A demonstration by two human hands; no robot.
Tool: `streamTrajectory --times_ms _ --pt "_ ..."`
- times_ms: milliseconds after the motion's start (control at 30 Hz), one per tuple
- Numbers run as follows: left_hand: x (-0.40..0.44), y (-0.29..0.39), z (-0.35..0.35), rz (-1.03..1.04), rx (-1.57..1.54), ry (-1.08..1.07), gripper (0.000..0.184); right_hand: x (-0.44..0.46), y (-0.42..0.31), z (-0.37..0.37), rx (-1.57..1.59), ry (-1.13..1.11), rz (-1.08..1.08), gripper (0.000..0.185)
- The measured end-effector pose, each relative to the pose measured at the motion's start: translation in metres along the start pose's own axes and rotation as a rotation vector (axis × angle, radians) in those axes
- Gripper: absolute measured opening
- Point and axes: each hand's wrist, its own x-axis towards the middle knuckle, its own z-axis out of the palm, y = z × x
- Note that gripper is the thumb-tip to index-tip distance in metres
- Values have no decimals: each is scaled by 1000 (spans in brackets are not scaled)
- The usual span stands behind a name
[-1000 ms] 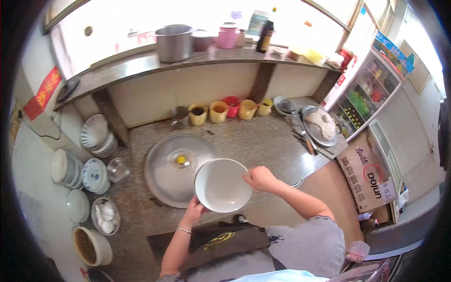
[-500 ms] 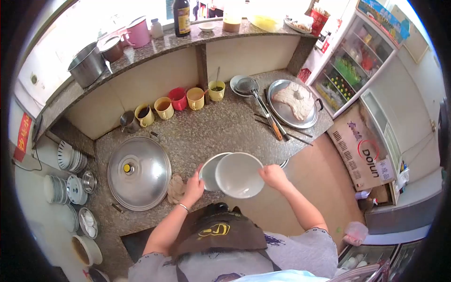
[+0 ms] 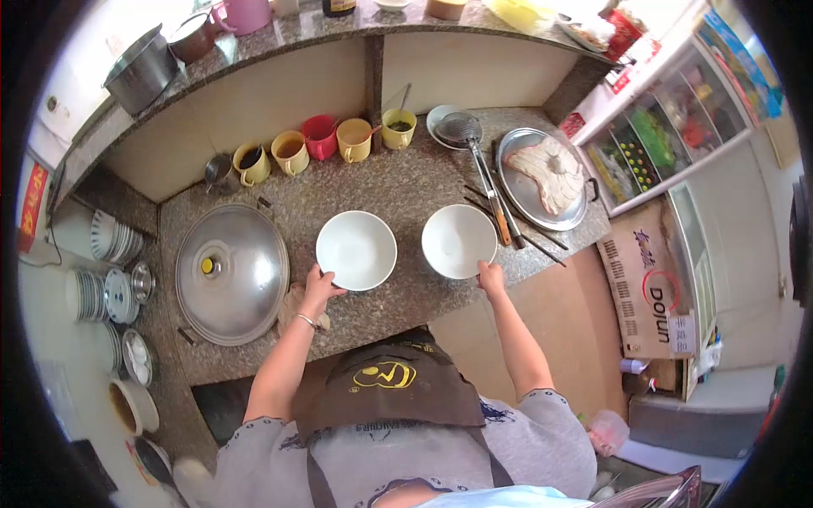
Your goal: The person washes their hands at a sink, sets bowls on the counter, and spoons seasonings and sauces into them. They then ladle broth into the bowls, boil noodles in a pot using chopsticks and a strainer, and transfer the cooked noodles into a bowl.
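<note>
The left hand pinches the left bowl at its edge, between 7 and 8 o'clock on the rim; the right hand pinches the right bowl at its edge, between 4 and 5 o'clock; some of the fingers are hidden, so I cannot tell how they lie underneath; both bowls are white, with their open tops facing up; the right bowl is at 3 o'clock from the left bowl, and there is a gap between them; both are over the speckled counter, but I cannot tell if they touch it; a shiny bangle is around the left wrist; a big round lid with a yellow knob is near 9 o'clock from the left bowl; a crumpled cloth is between 7 and 8 o'clock from that bowl, just beside the lid; a row of cups goes from about 10 to almost 1 o'clock; from the right bowl, a strainer is near 12 o'clock, and a metal tray with something pale and floppy on it is near 2 o'clock.
</note>
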Motion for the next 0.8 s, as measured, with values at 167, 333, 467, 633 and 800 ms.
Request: streamTrajectory --times_ms 167,333,467,633,800 --pt "13 -16 31 -78 -73 80 35 50 12 18 294 -122 108 31" --pt "14 -29 59 -85 -204 158 32 80 16 19 296 -179 115 35" --pt "8 -41 74 -116 -207 234 32 91 9 14 285 -267 117 37" --pt "16 -13 55 -251 5 265 33 95 -7 6 162 -417 143 41" --pt "121 26 18 221 723 587 49 104 -7 -13 -14 -961 35 52"
